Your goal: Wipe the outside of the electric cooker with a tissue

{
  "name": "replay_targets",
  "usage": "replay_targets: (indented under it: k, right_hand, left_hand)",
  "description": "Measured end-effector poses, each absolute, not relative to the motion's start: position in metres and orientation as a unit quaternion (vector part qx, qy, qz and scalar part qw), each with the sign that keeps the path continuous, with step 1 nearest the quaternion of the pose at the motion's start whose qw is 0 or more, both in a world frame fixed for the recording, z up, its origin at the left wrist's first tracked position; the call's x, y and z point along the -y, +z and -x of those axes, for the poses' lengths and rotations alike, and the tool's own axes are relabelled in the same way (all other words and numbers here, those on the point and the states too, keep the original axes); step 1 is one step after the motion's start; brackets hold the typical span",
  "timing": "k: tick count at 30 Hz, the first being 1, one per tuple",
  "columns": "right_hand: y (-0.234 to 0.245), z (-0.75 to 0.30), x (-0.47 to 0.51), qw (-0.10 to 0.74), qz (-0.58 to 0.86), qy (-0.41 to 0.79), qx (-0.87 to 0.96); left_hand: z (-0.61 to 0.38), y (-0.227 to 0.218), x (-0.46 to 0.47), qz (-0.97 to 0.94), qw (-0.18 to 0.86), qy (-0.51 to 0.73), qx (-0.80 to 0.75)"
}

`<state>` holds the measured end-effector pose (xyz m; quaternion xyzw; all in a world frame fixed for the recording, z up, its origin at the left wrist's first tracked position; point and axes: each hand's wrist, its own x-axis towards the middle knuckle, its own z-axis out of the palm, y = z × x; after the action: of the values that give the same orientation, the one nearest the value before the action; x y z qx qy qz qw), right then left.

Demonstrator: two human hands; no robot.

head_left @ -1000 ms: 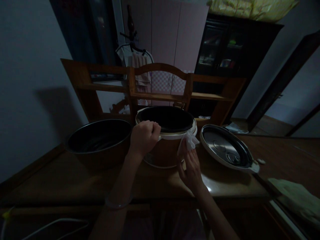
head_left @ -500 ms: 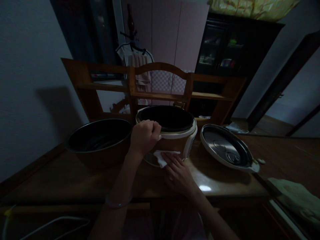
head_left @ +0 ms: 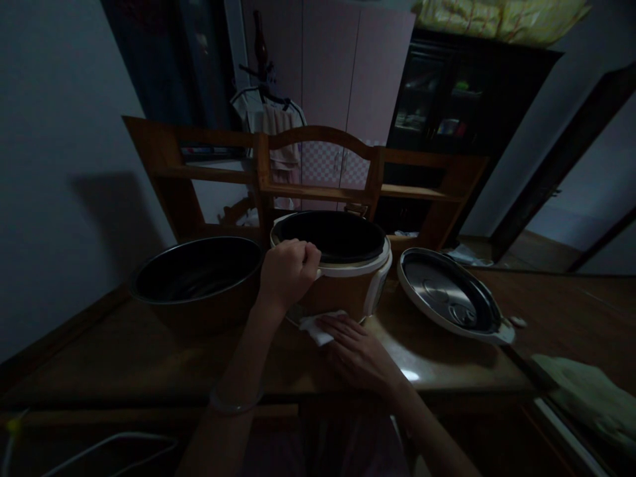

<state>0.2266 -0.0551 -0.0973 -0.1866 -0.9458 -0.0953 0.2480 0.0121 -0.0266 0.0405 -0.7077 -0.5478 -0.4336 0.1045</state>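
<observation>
An electric cooker body (head_left: 342, 286), white-rimmed with a dark hollow inside, stands on the wooden desk (head_left: 163, 361) in front of me. My left hand (head_left: 291, 271) is closed in a fist on its near left rim. Low on the cooker's front, my right hand (head_left: 352, 344) presses a white cloth (head_left: 317, 328), fingers bent over it; whether it is cloth or paper is hard to tell in the dim light. To the left sits a dark inner pot (head_left: 199, 275), open at the top. The round lid (head_left: 447, 295) lies to the right with its metal underside facing up.
Behind the cooker rises a wooden shelf frame (head_left: 318, 192) along the desk's back. A wall (head_left: 64, 218) borders the left side. Pale green fabric (head_left: 586, 394) lies at the lower right, and a white cable (head_left: 124, 437) loops at the lower left.
My right hand has slid the white cloth down and slightly left, toward the cooker's base. The left hand keeps its place on the rim.
</observation>
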Motion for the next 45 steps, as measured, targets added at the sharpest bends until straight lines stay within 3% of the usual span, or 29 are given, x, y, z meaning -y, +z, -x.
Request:
replay_targets:
  k: [5, 11, 17, 27, 34, 41, 45]
  right_hand:
    - [-0.09, -0.246, 0.046, 0.269, 0.219, -0.131, 0.928]
    - [-0.083, -0.259, 0.036, 0.354, 0.272, -0.175, 0.878]
    - [-0.08, -0.25, 0.036, 0.396, 0.338, -0.162, 0.839]
    - [-0.091, -0.236, 0.044, 0.367, 0.356, -0.134, 0.849]
    - [-0.093, -0.234, 0.048, 0.314, 0.306, -0.15, 0.886]
    - [-0.092, -0.218, 0.054, 0.226, 0.207, -0.083, 0.948]
    - [-0.095, -0.209, 0.056, 0.223, 0.171, -0.067, 0.958]
  left_hand:
    - [-0.012, 0.041, 0.027, 0.707, 0.097, -0.439, 0.546]
    - [-0.013, 0.041, 0.028, 0.708, 0.097, -0.435, 0.548]
    - [-0.012, 0.04, 0.027, 0.708, 0.101, -0.433, 0.549]
    - [-0.012, 0.04, 0.027, 0.707, 0.104, -0.427, 0.554]
    - [-0.012, 0.04, 0.025, 0.709, 0.102, -0.432, 0.548]
    - [-0.012, 0.039, 0.027, 0.705, 0.107, -0.434, 0.55]
    - [-0.012, 0.039, 0.026, 0.706, 0.113, -0.43, 0.55]
